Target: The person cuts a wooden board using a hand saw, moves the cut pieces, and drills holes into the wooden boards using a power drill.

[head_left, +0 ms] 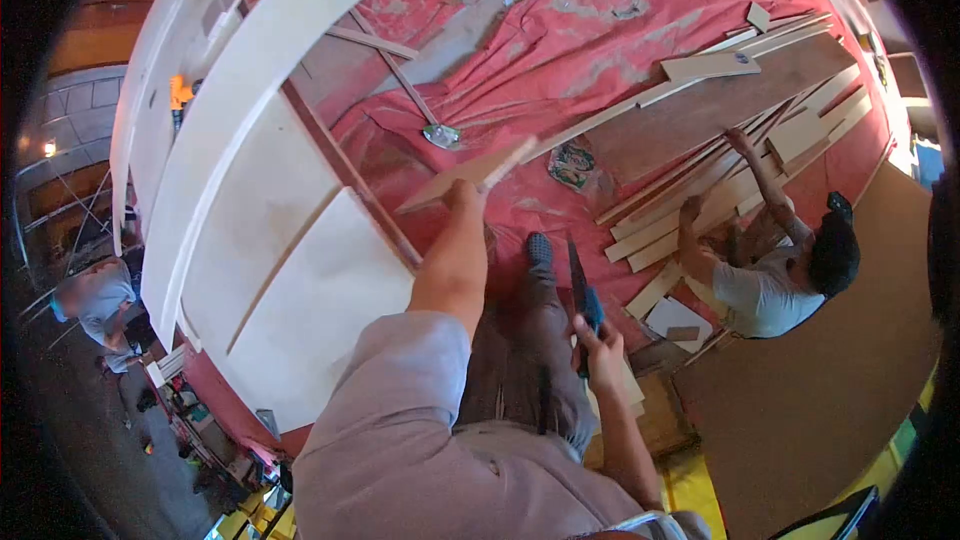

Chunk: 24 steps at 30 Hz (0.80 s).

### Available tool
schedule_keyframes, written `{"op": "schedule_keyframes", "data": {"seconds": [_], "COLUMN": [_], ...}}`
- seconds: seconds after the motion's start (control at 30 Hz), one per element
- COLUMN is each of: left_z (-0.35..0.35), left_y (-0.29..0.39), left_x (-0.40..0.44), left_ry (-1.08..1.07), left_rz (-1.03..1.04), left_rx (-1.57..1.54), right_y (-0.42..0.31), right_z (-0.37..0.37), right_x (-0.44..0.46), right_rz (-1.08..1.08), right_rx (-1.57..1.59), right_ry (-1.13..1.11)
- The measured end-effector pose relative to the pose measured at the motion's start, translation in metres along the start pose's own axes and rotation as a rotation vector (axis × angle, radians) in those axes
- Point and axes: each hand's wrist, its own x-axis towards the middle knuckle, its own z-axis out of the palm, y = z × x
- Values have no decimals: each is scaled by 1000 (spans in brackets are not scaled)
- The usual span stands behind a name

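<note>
My left hand [465, 198] is stretched forward, closed on a wooden board [500, 162]. The board is flat, with a pale cut edge towards the right. Lower down, at my right side, my right hand [603, 352] is wrapped round the handle of a handsaw [591, 308]. Its handle is blue and black, and the dark narrow blade points away from me, apart from the board. My shoe [540, 252] stands on the red sheet beside the blade.
A co-worker [775, 270] crouches at the right, hands on wood strips [650, 240]. A brown panel [820, 360] lies behind them. At the left rises a curved white frame [270, 60] with an orange tool [180, 95]. Another person [100, 305] is far left. Red sheeting [620, 10] covers the floor.
</note>
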Motion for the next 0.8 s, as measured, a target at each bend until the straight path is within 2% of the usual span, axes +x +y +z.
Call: {"op": "schedule_keyframes", "data": {"seconds": [0.03,0.1,0.17,0.2,0.3,0.33,0.5,0.57,0.6,0.63,0.67,0.7,0.73,0.77,0.8], "left_z": [8,30,71,81,85,91,158,167,158,116,71,24,2,-64,-98], "left_y": [-8,-43,-108,-102,-80,-79,4,45,59,76,95,116,122,136,131], "left_x": [15,60,75,75,33,9,-107,-149,-164,-180,-198,-214,-232,-253,-267], "left_ry": [93,-115,-133,-143,-370,-393,-279,-241,-235,-331,-375,-405,-664,-703,-801], "left_rz": [0,-511,-462,-458,-337,-306,-255,-311,-391,-492,-699,-941,-625,-540,-242], "left_rx": [-19,118,281,283,250,231,-55,-274,-508,-946,-1477,-1834,-1637,-1561,-1458], "right_y": [-3,-2,3,3,6,17,-34,-61,-73,-90,-104,-110,-117,-126,-138], "right_z": [-3,-13,-21,-23,-26,-25,-8,-6,-3,-1,-2,-5,-9,-19,-24], "right_x": [-3,-4,0,3,7,9,-10,-36,-47,-62,-77,-91,-102,-113,-123], "right_rz": [23,59,82,89,114,163,29,-46,-96,-98,-98,-166,-246,-292,-343], "right_rx": [2,3,-5,-4,-90,21,-5,-34,-45,-90,-141,-183,-220,-297,-371], "right_ry": [34,77,22,30,-44,-12,-152,-193,-217,-278,-339,-373,-399,-488,-568]}}
